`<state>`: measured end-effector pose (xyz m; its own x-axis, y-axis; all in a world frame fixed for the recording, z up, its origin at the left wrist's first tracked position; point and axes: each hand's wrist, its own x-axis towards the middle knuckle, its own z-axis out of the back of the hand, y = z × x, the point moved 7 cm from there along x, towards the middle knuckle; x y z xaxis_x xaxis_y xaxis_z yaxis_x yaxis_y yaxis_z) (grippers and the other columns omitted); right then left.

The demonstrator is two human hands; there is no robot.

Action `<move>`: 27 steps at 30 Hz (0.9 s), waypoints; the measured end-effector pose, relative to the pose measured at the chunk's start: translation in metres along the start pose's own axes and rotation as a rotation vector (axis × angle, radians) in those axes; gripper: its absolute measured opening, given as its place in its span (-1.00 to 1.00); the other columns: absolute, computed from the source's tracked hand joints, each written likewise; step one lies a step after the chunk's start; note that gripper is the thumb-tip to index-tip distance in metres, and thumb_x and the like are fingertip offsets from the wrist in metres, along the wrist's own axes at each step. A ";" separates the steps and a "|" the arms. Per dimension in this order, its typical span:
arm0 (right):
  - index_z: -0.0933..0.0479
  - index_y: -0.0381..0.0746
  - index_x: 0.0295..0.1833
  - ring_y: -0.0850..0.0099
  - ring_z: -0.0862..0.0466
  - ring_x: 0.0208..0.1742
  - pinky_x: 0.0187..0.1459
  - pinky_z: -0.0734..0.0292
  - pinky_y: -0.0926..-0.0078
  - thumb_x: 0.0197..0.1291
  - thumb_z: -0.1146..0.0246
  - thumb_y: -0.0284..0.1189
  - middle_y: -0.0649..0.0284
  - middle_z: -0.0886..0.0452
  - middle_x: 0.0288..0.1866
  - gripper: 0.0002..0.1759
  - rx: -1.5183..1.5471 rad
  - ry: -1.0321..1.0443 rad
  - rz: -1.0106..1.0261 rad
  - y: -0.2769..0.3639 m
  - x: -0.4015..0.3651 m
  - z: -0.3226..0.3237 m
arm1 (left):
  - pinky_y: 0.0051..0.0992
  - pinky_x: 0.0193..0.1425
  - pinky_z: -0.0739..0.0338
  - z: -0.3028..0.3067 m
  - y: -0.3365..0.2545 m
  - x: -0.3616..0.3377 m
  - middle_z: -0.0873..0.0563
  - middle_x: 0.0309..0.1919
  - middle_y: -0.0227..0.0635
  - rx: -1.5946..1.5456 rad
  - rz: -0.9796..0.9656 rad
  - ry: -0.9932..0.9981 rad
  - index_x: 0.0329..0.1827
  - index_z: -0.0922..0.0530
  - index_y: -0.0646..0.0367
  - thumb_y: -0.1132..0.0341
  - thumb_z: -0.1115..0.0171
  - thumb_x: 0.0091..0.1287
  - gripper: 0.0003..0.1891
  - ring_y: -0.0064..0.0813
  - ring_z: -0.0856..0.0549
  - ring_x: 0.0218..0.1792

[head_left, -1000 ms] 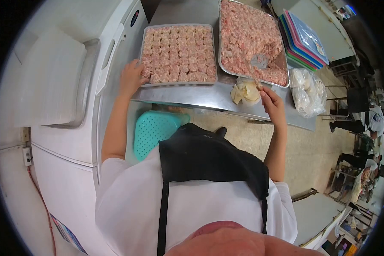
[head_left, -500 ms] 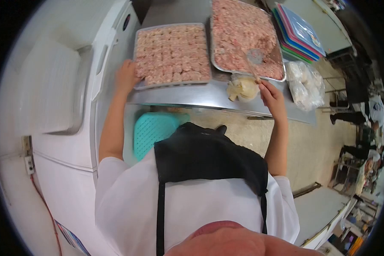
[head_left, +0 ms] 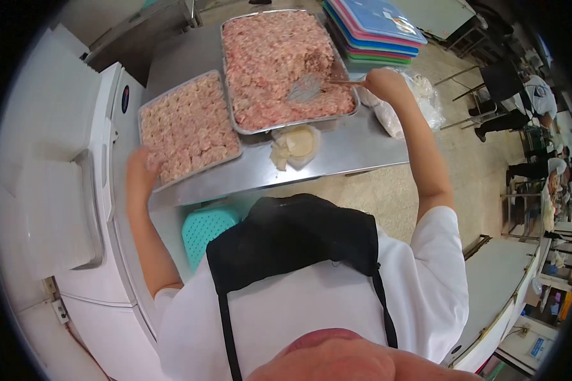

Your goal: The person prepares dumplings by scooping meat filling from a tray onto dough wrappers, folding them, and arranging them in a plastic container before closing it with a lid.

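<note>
Brown handle (head_left: 347, 82) clasped in right hand (head_left: 386, 84), lying leftward from it over large tray (head_left: 299, 122) of ground meat (head_left: 273, 51); left hand (head_left: 143, 169) by small tray (head_left: 200, 171), grip too blurred to tell.

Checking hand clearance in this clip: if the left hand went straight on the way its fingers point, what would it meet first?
Most likely the smaller tray of meat portions, at the edge beside the left hand, though blur and unclear depth hide whether they already touch.
</note>
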<state>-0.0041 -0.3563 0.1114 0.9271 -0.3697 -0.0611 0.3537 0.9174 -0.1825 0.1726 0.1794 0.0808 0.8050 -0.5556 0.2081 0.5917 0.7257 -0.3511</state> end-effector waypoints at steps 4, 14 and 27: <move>-0.70 -0.16 -0.41 0.15 -0.73 -0.34 -0.36 -0.61 0.17 0.09 -0.22 -0.31 0.11 -0.71 -0.40 -0.80 -0.117 -0.407 0.299 0.003 0.035 -0.013 | -0.26 0.18 -0.44 -0.046 -0.137 0.019 -0.66 -0.05 -0.14 -0.439 -0.155 0.110 -0.10 -0.60 0.21 0.29 -0.27 0.22 -0.75 -0.12 -0.61 0.01; -0.68 -0.14 -0.48 0.26 -0.74 -0.39 -0.48 -0.59 0.29 -0.04 -0.21 -0.40 0.16 -0.71 -0.46 -0.85 -0.069 -0.245 0.449 0.053 0.021 -0.031 | -0.25 0.18 -0.45 -0.197 -0.280 0.018 -0.57 0.02 -0.09 -0.412 -0.440 0.235 -0.05 -0.57 0.17 0.33 -0.35 0.13 -0.68 -0.04 -0.54 0.06; -0.65 -0.17 -0.54 0.22 -0.71 -0.47 -0.48 -0.57 0.20 -0.07 -0.21 -0.43 0.12 -0.64 -0.59 -0.87 0.057 -0.347 0.548 0.045 0.044 -0.013 | -0.24 0.09 -0.44 -0.193 -0.278 0.016 -0.62 -0.13 -0.17 -0.409 -0.381 0.136 -0.14 -0.60 0.23 0.34 -0.25 0.22 -0.80 -0.12 -0.56 -0.04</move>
<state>0.0511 -0.3331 0.0873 0.9579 0.2140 0.1915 -0.1842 0.9694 -0.1622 0.0123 -0.1093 0.0053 0.5092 -0.8141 0.2794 0.7518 0.2627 -0.6048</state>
